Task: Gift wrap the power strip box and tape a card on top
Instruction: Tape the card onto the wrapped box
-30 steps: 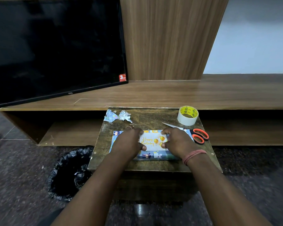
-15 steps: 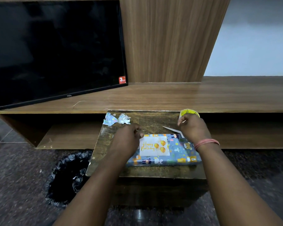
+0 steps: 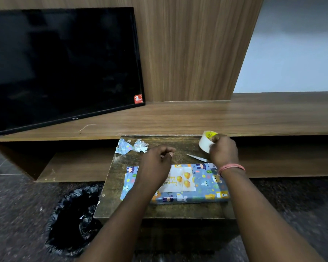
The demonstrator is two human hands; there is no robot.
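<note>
The small wooden table [image 3: 159, 210] carries the wrapped box [image 3: 206, 188], long axis left to right, directly below your hands. The glossy card [image 3: 180, 181] lies loose on top. Your right hand [image 3: 223, 152] grips the tape roll [image 3: 204, 141] — just behind the box. Your left hand [image 3: 155, 167], nearer the card, hovers loosely curled, holding nothing.

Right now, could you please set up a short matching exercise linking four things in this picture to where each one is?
Things:
1. tape roll
2. birthday card
3. crumpled paper scraps
4. black bin bag

Places:
A. on the floor, left of the small table
B. gripped by the right hand
C. far-left part of the table
D. on top of the wrapped box

Pairs: 1-B, 2-D, 3-C, 4-A
</note>
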